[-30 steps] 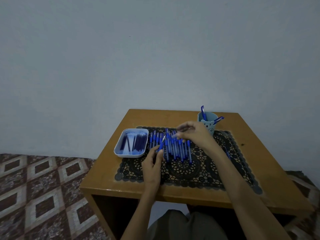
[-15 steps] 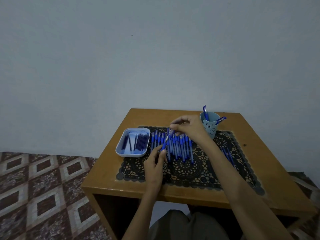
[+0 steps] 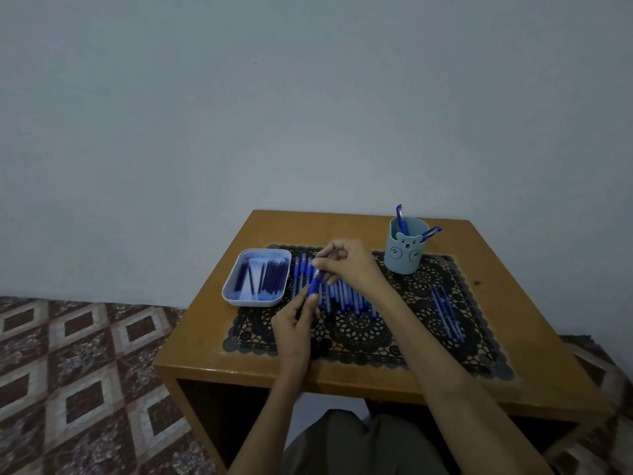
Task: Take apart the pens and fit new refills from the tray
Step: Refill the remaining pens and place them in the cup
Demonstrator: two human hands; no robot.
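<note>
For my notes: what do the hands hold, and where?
One blue plastic pen: left hand grips its lower end, right hand pinches its upper end.

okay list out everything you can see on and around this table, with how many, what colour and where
Table: one, brown wood, against the wall.
Lace mat: one, black, across the tabletop.
Tray: one, pale blue, at the mat's left end.
Refills: a bunch, too packed to count, dark blue, in the tray.
Row of pens: many, blue, lying mid-mat behind the hands.
Loose pens: a few, blue, on the right of the mat.
Bear cup: one, light blue, back right, two blue pens inside.
Floor tiles: brown diamond pattern, left.
Held pen: one, blue, between both hands.
Left hand: grips its lower end.
Right hand: pinches its upper end.
</note>
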